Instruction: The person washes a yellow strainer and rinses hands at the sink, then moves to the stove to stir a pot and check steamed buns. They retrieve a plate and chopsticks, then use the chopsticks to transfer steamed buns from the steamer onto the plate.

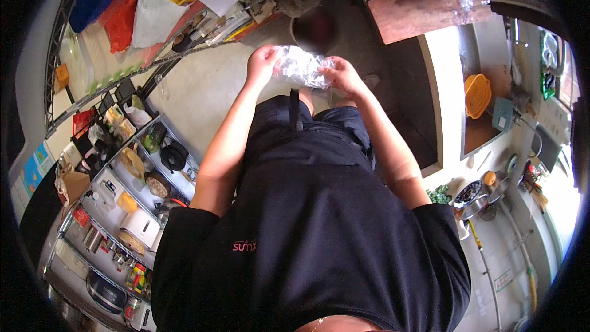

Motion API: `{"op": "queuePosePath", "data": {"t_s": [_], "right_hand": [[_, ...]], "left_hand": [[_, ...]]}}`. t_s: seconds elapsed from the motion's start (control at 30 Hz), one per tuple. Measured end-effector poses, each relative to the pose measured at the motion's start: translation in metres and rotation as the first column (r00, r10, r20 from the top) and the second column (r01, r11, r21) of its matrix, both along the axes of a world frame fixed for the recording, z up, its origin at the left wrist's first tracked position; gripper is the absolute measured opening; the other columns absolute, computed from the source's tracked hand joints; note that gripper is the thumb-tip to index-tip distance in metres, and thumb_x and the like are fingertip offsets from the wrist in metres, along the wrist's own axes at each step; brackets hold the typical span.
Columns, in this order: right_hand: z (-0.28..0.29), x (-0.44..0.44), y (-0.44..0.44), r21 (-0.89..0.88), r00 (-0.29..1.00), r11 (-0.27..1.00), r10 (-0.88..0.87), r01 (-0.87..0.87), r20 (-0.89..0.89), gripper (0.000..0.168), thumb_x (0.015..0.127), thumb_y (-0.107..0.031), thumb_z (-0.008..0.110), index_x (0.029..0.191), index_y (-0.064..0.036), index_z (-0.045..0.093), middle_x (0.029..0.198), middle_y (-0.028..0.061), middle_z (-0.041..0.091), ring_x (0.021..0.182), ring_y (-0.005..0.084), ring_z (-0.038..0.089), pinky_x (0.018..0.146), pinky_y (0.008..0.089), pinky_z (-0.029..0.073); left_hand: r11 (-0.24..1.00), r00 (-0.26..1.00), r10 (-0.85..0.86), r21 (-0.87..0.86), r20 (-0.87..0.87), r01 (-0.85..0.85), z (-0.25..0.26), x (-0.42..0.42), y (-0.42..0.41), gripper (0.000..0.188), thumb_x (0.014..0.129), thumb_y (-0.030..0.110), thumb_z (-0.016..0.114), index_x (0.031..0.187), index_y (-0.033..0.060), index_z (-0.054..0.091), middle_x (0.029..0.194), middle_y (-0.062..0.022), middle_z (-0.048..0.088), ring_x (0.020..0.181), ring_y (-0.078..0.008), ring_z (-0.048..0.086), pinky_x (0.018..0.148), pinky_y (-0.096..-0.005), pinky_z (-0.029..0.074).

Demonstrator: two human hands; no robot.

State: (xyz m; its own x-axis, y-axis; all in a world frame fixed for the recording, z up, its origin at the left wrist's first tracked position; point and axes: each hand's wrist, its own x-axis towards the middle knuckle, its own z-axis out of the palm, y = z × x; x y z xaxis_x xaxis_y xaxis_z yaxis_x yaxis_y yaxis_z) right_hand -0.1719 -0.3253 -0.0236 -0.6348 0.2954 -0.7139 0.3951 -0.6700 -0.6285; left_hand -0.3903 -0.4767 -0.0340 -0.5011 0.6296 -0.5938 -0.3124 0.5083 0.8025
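A crinkled clear plastic bag with something whitish in it or behind it is stretched between my two hands. My left hand pinches its left end between thumb and fingers. The right end is gripped by my right hand, its thumb on the near face. Glare on the plastic hides what the bag contains. Just beyond the bag stands a round container, its inside dark and blurred.
A wire shelf with bags and rolls is at the upper left, above shelving crowded with kitchen goods. A reddish-brown board or tabletop juts in at the upper right. On the right are an orange basket in a sink and several pans.
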Motion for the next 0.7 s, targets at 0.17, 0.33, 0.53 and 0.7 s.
{"op": "queuePosePath", "data": {"t_s": [0.17,0.33,0.53,0.7], "right_hand": [[-0.026,0.006,0.001,0.221,0.976,0.964,-0.179,0.149,0.123,0.032,0.086,-0.006,0.072,0.115,-0.005,0.058,0.087,0.0021,0.065,0.067,0.0098,0.059,0.051,0.025,0.047],[-0.087,0.023,0.025,0.568,0.885,0.822,-0.297,0.046,0.359,0.043,0.082,-0.007,0.075,0.12,-0.004,0.056,0.087,0.0104,0.066,0.062,0.0168,0.062,0.049,0.0315,0.049],[-0.146,0.002,0.061,0.664,0.783,0.688,-0.225,-0.294,0.58,0.059,0.074,-0.02,0.078,0.124,-0.006,0.052,0.115,0.0218,0.066,0.105,0.0403,0.064,0.089,0.0465,0.051],[-0.218,-0.033,0.069,0.645,0.795,0.702,-0.188,-0.302,0.577,0.069,0.074,-0.029,0.076,0.131,-0.003,0.046,0.118,0.026,0.063,0.109,0.043,0.061,0.091,0.0494,0.049]], "left_hand": [[0.997,0.997,-0.011,-0.072,-0.08,0.006,-0.018,0.008,0.0,0.036,0.094,0.021,0.066,0.125,0.0063,0.058,0.096,-0.0066,0.069,0.075,-0.0111,0.064,0.061,-0.0261,0.054],[0.979,0.97,-0.053,-0.204,-0.239,0.003,-0.05,-0.004,-0.027,0.057,0.09,0.029,0.07,0.139,0.0134,0.047,0.115,-0.0097,0.067,0.093,-0.0179,0.065,0.077,-0.032,0.054],[0.959,0.966,-0.137,-0.273,-0.219,0.074,-0.039,-0.003,-0.081,0.044,0.09,0.026,0.07,0.128,0.0077,0.059,0.111,-0.0081,0.069,0.097,-0.0172,0.065,0.086,-0.0318,0.051],[0.961,0.988,0.025,-0.269,-0.151,-0.065,-0.017,0.021,-0.114,0.036,0.091,0.015,0.069,0.125,0.0054,0.061,0.111,-0.0054,0.067,0.099,-0.0134,0.063,0.088,-0.0286,0.05]]}}
